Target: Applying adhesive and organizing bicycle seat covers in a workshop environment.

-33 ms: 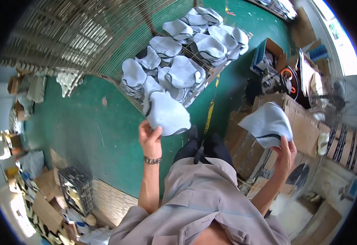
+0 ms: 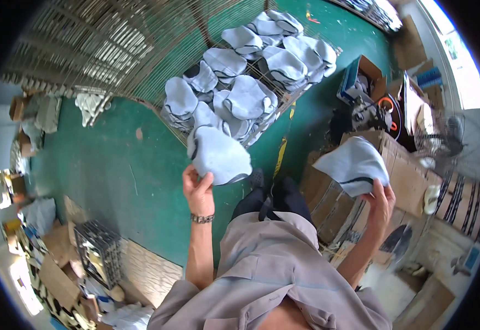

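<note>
My left hand (image 2: pixel 197 190) pinches the near edge of a light grey-blue fabric piece (image 2: pixel 222 156) with a dark trimmed edge, its exact kind unclear. That piece hangs just in front of a wire rack's near corner and overlaps the pile there. Off to the right, my right hand (image 2: pixel 380 201) grips a similar fabric piece (image 2: pixel 355 164) by its lower corner, thumb and fingers closed on it. This second piece spreads out above cardboard boxes, a dark curved band along its lower side. Several more such fabric pieces (image 2: pixel 251 97) lie heaped on the wire rack (image 2: pixel 257 132).
Brown cardboard boxes (image 2: pixel 407 165) stand close on my right, with a wire-guarded fan (image 2: pixel 443 137) beyond them. An open blue box (image 2: pixel 350 82) sits farther back. A black plastic crate (image 2: pixel 94 253) stands at the left on the green floor (image 2: pixel 102 159). Yellow tape (image 2: pixel 280 157) marks the floor ahead.
Both hands and the pieces they hold have shifted slightly left in view. The left piece looks a little more turned; both grips stay the same.
</note>
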`<state>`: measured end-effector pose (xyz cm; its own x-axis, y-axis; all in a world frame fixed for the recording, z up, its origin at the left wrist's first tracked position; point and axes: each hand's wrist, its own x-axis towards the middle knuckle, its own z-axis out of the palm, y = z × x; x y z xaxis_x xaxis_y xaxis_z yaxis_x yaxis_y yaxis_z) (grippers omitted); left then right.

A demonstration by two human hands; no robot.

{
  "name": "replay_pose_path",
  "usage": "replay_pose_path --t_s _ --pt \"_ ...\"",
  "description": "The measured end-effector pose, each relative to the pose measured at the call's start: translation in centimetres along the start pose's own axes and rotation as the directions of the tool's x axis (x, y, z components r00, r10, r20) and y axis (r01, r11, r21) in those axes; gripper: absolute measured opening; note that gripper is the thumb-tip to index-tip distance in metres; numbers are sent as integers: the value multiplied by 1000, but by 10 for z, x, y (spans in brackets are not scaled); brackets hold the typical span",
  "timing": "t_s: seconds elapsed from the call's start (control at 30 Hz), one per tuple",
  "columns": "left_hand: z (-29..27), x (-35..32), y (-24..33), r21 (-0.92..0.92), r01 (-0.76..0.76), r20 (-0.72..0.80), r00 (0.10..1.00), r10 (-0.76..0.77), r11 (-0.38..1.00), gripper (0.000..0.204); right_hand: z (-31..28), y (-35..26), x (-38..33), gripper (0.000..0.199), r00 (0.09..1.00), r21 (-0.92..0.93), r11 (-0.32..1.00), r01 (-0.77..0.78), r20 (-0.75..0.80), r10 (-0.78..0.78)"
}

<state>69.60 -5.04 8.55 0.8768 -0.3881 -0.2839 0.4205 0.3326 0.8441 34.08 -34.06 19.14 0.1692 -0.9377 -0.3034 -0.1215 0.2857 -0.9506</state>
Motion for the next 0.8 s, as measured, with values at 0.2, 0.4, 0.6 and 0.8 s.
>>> replay_pose_path --t_s 0.2,0.4,0.6,0.8 --pt "-36 -6 12 -33 -89 -340 938 72 996 49 132 -13 96 34 932 -77 991 -108 340 128" --pt "-23 14 3 -46 -232 -548 819 169 972 48 313 -8 212 33 822 -141 980 -141 535 196" --pt "38 66 -10 34 -234 -681 706 194 972 48 488 21 320 32 764 -11 990 -138 635 114" --pt "87 112 -34 19 -240 -782 601 164 971 51 626 184 394 42 811 48 978 -204 568 141"
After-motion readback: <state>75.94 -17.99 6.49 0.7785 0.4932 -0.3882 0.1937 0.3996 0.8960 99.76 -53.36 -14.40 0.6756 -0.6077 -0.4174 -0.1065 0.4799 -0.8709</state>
